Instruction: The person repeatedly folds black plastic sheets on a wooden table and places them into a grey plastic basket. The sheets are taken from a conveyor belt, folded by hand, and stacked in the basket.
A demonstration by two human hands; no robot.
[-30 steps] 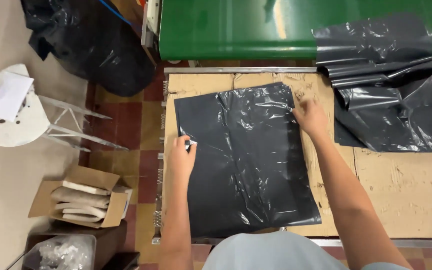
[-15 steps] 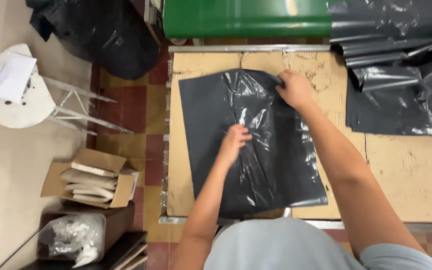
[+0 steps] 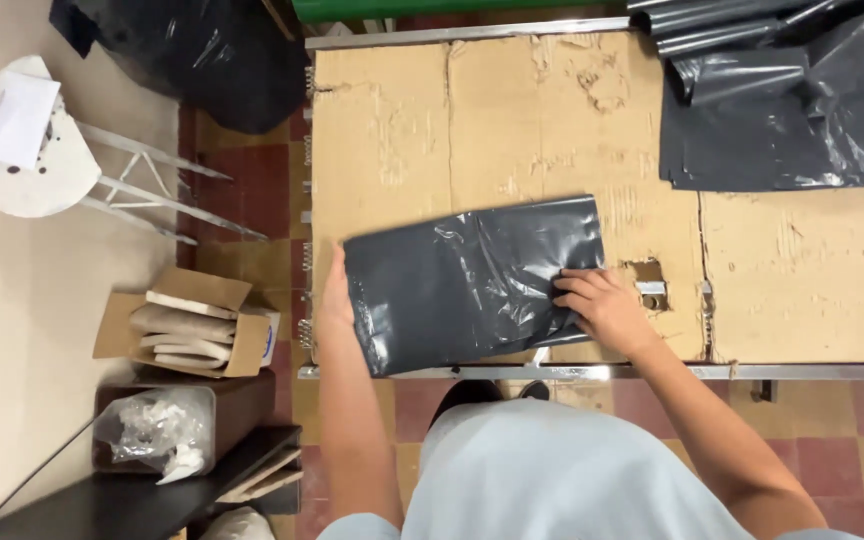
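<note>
Folded dark plastic bag point(image 3: 472, 285) lying flat near the front edge of the cardboard-topped table point(image 3: 802, 280); left hand point(image 3: 335, 300) open against its left edge, right hand point(image 3: 602, 305) pressing flat on its right edge; the film looks thin, limp, light and slick, so is probably best held by its folded edges.

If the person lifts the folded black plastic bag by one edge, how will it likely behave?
The folded black bag would probably droop and unfold: it is thin, wrinkled film lying flat on the cardboard-covered table. Its glossy sheen suggests it is slippery, so layers may slide apart. It looks very light; the left hand and right hand merely press it flat.
</note>
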